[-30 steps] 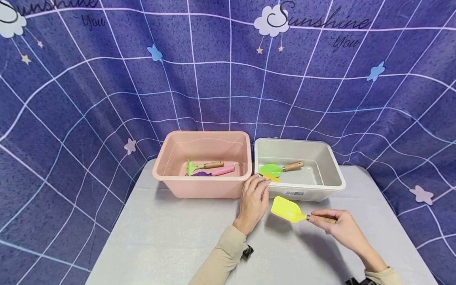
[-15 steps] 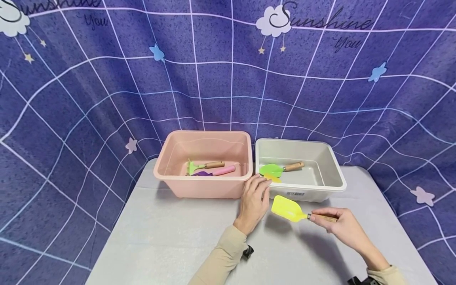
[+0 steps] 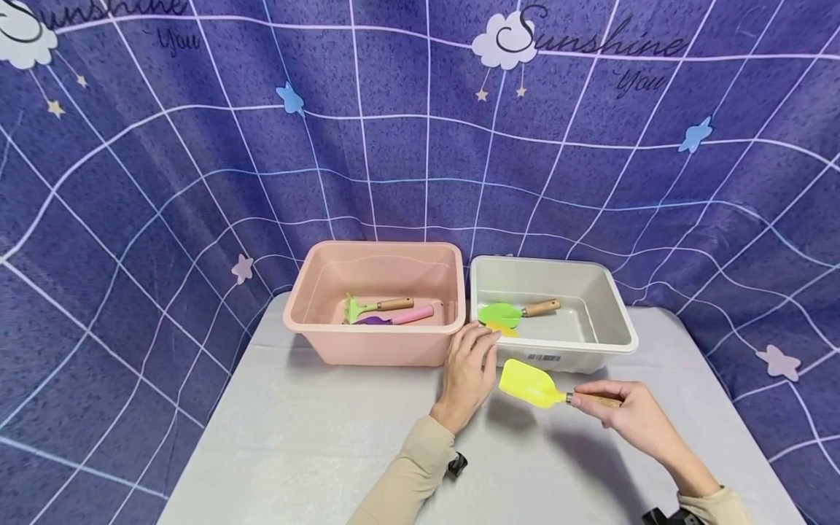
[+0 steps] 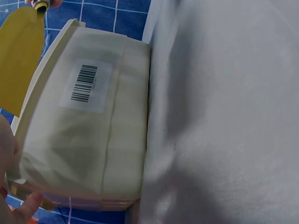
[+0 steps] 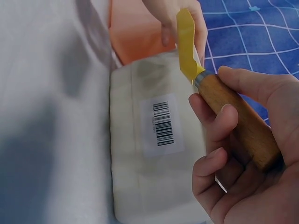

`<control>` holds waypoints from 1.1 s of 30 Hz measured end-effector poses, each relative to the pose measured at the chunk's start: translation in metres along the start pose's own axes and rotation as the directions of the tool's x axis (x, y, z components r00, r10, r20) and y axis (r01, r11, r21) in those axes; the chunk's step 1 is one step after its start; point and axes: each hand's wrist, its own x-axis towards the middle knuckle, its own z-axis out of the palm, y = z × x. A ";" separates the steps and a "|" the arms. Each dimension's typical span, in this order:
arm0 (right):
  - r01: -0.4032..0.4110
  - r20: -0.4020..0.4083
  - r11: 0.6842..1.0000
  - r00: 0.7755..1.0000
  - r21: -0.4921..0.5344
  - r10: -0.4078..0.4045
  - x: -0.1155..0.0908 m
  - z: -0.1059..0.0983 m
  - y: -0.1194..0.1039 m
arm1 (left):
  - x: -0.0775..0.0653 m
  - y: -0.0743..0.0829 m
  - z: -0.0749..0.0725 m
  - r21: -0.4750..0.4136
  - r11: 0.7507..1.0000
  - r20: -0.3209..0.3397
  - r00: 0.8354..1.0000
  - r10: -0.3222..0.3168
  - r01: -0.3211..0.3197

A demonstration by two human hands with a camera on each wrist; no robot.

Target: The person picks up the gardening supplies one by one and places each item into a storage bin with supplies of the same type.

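Observation:
My right hand (image 3: 633,419) pinches the wooden handle (image 5: 240,119) of a yellow garden trowel (image 3: 530,385) between thumb and fingers. The trowel's blade points left, above the table in front of a light grey plastic bin (image 3: 620,337). At that bin's front left corner, my left hand (image 3: 467,368) grips the rim, fingers over the edge and thumb outside. Inside the bin lie a green trowel (image 3: 500,313) with a wooden handle and a yellow piece (image 3: 502,329), partly hidden by the front rim and my left fingers.
To the left stands a larger pink bin (image 3: 374,346). It holds a small green rake (image 3: 354,310) with a wooden handle and a purple trowel with a pink handle (image 3: 413,314). Both bins sit at the back of the grey table (image 3: 295,437), before a blue patterned curtain (image 3: 394,146).
The right hand and the yellow trowel have risen very slightly in the head view. The left hand keeps its place on the bin.

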 end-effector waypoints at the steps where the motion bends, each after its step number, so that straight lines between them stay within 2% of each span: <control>1: 0.000 -0.001 1.000 1.000 -0.002 0.000 0.000 0.000 0.000 | 0.000 0.000 0.000 -0.001 1.000 0.000 1.000 0.000 0.000; 33: 0.048 -0.022 0.999 0.999 -0.024 -0.048 0.003 -0.017 -0.015 | 0.000 0.000 0.002 -0.001 1.000 -0.018 1.000 0.009 -0.009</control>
